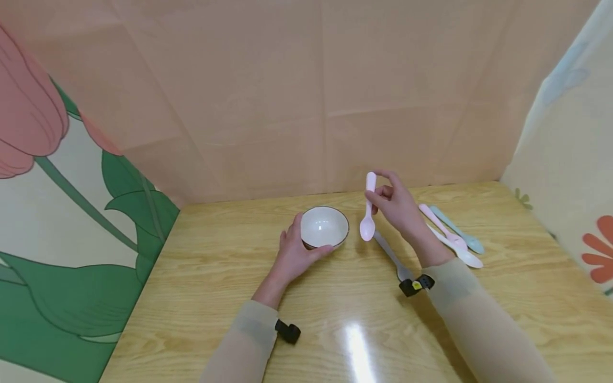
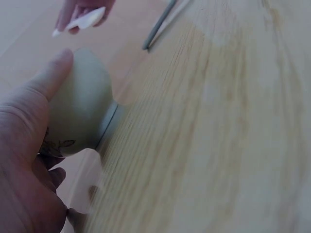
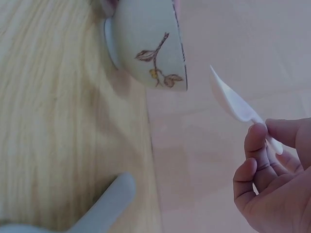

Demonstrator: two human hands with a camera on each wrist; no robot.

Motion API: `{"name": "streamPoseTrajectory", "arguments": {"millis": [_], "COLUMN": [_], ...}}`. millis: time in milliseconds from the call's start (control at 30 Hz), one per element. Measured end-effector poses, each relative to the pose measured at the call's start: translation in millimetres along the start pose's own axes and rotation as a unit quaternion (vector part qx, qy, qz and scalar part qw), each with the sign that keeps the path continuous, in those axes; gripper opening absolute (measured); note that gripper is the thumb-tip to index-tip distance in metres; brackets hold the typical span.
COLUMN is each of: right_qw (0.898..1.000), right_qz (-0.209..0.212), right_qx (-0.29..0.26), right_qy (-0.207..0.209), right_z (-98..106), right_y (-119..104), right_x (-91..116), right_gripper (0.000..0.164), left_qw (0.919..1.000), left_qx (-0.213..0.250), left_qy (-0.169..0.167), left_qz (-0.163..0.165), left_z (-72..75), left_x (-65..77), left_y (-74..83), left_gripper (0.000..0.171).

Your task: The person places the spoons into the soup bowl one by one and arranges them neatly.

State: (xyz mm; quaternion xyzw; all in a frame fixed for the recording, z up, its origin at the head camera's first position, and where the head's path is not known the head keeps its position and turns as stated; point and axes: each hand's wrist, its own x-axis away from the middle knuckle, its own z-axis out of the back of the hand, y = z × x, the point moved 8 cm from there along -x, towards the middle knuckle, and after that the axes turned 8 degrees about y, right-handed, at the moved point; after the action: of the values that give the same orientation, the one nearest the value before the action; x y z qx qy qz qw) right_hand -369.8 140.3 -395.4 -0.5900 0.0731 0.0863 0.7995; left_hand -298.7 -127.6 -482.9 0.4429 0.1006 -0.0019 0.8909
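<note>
A white bowl with a dark rim stands on the wooden table; a brown leafy branch decorates its outer wall in the right wrist view. My left hand grips the bowl from its left side, thumb along the near rim. Right of the bowl, my right hand pinches a pale pink spoon by its handle, the spoon's head pointing down and clear of the table. Below that hand a grey spoon lies on the table, its near end partly beside the wrist camera.
Right of my right forearm lie a pink spoon, a white spoon and a blue-green spoon, close together. A peach-coloured sheet rises behind the table. Flower-patterned panels stand at both sides.
</note>
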Motion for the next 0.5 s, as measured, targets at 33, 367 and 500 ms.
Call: {"name": "streamPoseTrajectory", "arguments": {"millis": [33,367,500], "right_qw": [1.0,0.999,0.999], "right_qz": [0.004,0.03,0.032], "right_qx": [-0.004,-0.018,-0.021], "right_qy": [0.0,-0.019,-0.027], "right_z": [-1.3,-19.2,-25.9], "right_y": [-2.5,-17.1,-21.7], "right_x": [-1.0,-13.2,-16.4], "right_gripper": [0.066,0.063,0.064], "left_qw": [1.0,0.9999,0.9999], "left_qx": [0.0,0.006,0.003], "left_qy": [0.0,0.002,0.0], "left_qz": [0.0,-0.012,-0.011], "left_z": [0.2,1.2,1.4], "left_x": [-0.2,0.2,0.2], "left_y": [0.2,1.9,2.3], "left_gripper": [0.124,0.121,0.121]}}
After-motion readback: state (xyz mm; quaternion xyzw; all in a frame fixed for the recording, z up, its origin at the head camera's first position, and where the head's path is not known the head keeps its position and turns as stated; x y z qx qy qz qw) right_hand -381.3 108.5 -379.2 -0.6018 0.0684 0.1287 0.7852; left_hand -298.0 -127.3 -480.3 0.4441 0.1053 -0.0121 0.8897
